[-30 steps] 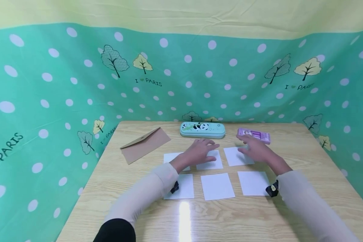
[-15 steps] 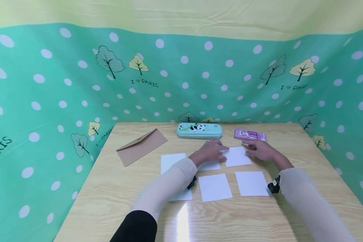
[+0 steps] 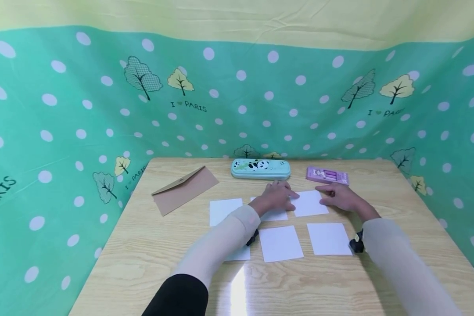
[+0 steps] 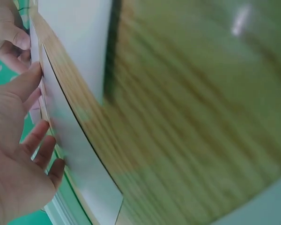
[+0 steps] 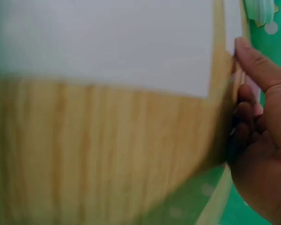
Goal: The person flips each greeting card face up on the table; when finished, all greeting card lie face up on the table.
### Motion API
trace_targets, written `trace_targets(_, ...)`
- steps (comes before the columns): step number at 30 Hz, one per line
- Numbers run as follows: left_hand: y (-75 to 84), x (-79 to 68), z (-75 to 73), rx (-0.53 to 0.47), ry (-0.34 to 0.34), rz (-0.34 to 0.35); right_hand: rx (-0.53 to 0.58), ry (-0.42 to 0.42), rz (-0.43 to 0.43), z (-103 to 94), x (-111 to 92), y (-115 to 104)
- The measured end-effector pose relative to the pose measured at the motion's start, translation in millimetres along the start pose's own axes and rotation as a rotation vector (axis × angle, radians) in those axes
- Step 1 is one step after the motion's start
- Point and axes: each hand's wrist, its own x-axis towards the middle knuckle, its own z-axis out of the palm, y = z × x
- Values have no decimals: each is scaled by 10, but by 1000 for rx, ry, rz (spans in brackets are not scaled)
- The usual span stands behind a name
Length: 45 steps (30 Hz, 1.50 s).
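Several square white paper sheets lie in two rows of three on the table. My left hand (image 3: 275, 196) reaches over the back middle sheet (image 3: 277, 216), its thumb and index finger at the left edge of the back right sheet (image 3: 310, 203). At that sheet's right edge is my right hand (image 3: 340, 196), index finger stretched along the far corner and thumb at the side. The left wrist view shows the left hand (image 4: 23, 136) with thumb extended and other fingers loosely bent. In the right wrist view, the right thumb (image 5: 257, 63) touches a sheet's corner.
Behind the sheets stands a turquoise panda pencil case (image 3: 260, 169). A purple box (image 3: 327, 175) lies to its right, close behind my right hand. A brown envelope (image 3: 186, 188) with raised flap lies at left. A patterned curtain hangs behind the wooden table (image 3: 142, 245).
My left hand has moved right, from over the back middle sheet to the left edge of the back right one. My right hand has drawn back from over that sheet to its right edge.
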Motion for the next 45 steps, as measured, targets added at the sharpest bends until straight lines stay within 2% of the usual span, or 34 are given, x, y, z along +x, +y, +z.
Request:
trace_targets(3,-20,17,11,-8,1,-14,23,10,52,21,34,28)
trace_targets(7,-29,42,18,20,2,-1,76,8,138,20,61,9)
trace_targets(12,-15,45,27,52,1,13,129,-18,181,-13,63,-28)
trace_targets(20,19,8,-22,102,0,28,173,-66,193,-123,85,-95)
trace_targets(23,32,2,-58,99,0,26,200,-57,185,-140,83,-114)
trace_targets(29,46,26,-51,100,-21,18,257,-31,164,-86,30,-95)
trace_targets(33,51,32,-18,114,-29,6,231,-30,157,-32,-5,-73)
trace_targets(38,52,46,4,148,19,21,221,24,127,-19,-45,-43)
trace_targets(45,33,93,20,120,100,-20,290,80,132,-16,-95,7)
